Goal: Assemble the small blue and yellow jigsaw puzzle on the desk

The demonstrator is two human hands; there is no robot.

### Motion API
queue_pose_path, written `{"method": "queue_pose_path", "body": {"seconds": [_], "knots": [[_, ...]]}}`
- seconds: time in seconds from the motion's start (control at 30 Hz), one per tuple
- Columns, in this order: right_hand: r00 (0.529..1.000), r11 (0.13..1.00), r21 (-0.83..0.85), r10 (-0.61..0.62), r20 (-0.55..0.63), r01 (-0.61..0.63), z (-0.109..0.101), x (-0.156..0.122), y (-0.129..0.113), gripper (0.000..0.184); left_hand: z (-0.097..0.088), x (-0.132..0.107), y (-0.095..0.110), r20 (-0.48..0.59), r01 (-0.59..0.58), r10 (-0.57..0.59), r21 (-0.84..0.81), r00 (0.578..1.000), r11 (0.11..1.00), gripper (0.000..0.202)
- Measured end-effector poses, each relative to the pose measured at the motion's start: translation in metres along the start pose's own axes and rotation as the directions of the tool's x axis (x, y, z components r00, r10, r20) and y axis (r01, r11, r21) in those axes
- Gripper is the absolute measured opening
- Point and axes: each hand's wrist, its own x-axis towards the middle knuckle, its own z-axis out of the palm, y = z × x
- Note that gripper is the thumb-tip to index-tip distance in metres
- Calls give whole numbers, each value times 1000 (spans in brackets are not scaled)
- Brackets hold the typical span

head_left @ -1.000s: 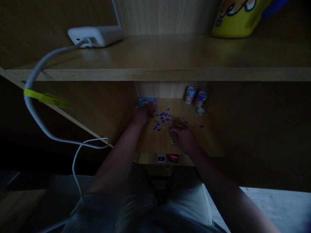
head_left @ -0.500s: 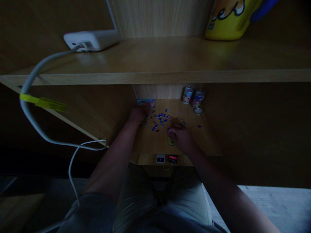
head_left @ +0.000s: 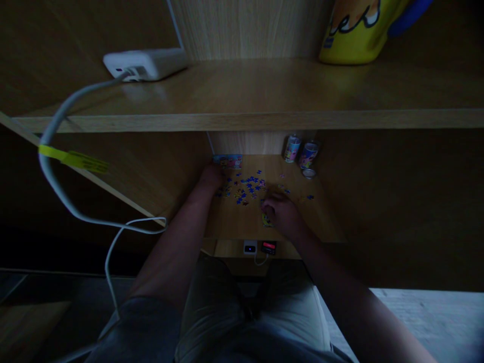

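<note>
Loose jigsaw pieces [head_left: 251, 187], many showing blue, lie scattered across the middle of the lower wooden shelf. My right hand [head_left: 280, 209] is curled with its fingertips pressed together at a jigsaw puzzle piece, just above a small joined patch of puzzle [head_left: 266, 220], which it partly covers. To the left, my left hand [head_left: 212, 178] rests by the side panel, beside the loose pieces and just below a colourful picture card [head_left: 230, 161]. Its fingers are too dark to make out.
Two printed tins [head_left: 292, 149] stand at the back right, with a round metal lid [head_left: 308, 173] in front. Above, an upper shelf [head_left: 242, 121] carries a white power adapter [head_left: 151, 64] and a yellow mug [head_left: 348, 40]. A white cable [head_left: 68, 201] hangs at left.
My left hand has shifted very slightly, around the same place. My right hand stays over the joined patch. The view has moved a little.
</note>
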Motion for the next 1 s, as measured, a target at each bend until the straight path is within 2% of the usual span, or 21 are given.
{"method": "queue_pose_path", "body": {"seconds": [0.13, 0.23, 0.33, 0.4, 0.47, 0.57, 0.67, 0.83, 1.0], "knots": [[1000, 1000, -8, 4, 2, -4, 1, 0, 1, 22, 4, -13, 12, -27, 6, -11, -181, 1000, 984, 7], [1000, 1000, -20, 1, 14, -1, 1, 0, 0, 23, 18, -33, 28, -84, -75, 41, -445, 996, 892, 24], [1000, 1000, -20, -5, 10, 5, 0, 1, 0, 25, 34, -58, 46, -87, -111, 71, -669, 994, 735, 32], [1000, 1000, -17, -3, -2, 3, 0, 1, 0, 25, 43, -71, 56, -55, -74, 53, -859, 997, 507, 30], [1000, 1000, -9, -3, -5, 3, -1, 1, 0, 25, 50, -81, 65, -22, -32, 36, -943, 999, 331, 33], [1000, 1000, 6, -16, -9, 16, -2, 0, -1, 25, 55, -88, 72, -3, -8, 23, -974, 1000, 228, 40], [1000, 1000, 18, -23, -9, 23, -3, 0, -2, 25, 58, -92, 73, -1, -8, 29, -967, 1000, 255, 44], [1000, 1000, 5, -9, -10, 9, -4, -1, -4, 25, 65, -94, 64, -36, -61, 61, -873, 998, 485, 34], [994, 999, 16, 44, -96, -43, -7, -1, -5, 27, 70, -94, 60, -159, -259, 207, -680, 965, 686, 15]]}}
